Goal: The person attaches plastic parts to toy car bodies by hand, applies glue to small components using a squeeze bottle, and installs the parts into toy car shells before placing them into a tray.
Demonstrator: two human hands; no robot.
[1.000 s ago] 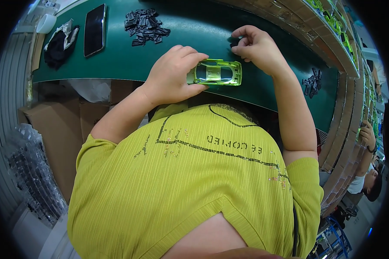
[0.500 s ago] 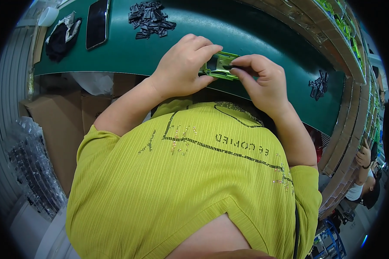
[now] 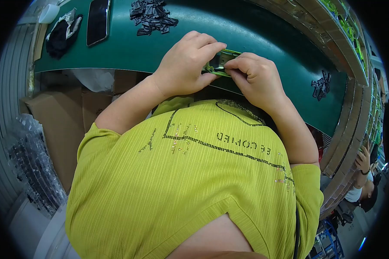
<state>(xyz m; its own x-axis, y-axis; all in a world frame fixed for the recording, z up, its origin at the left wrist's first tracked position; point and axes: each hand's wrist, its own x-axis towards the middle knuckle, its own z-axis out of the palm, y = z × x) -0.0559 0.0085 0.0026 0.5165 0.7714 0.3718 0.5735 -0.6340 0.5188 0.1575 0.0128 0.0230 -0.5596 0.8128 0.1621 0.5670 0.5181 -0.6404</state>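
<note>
A bright green plastic frame (image 3: 222, 52) with an open middle is held just over the front edge of the green table. My left hand (image 3: 186, 62) grips its left end, fingers on the far side and thumb on the near side. At the right end, my right hand (image 3: 258, 77) is closed in a pinch, thumb and forefinger pressed against the frame. Whatever sits between those fingertips is hidden. Small black plastic parts lie in a big pile (image 3: 153, 18) beyond my left hand and in a smaller pile (image 3: 321, 85) to the right.
A dark-screened phone (image 3: 98, 22) and a black and white cloth (image 3: 64, 34) lie on the green table (image 3: 129, 56) at far left, near a white cup (image 3: 49, 14). Cardboard walls (image 3: 333, 47) border the right, with green parts behind. Cardboard boxes (image 3: 56, 121) stand below left. Another person's hand (image 3: 364, 159) shows at right.
My right hand has shifted slightly left and closed in on the frame. The small dark piece seen between its fingertips earlier is now out of sight. The left hand keeps its grip.
</note>
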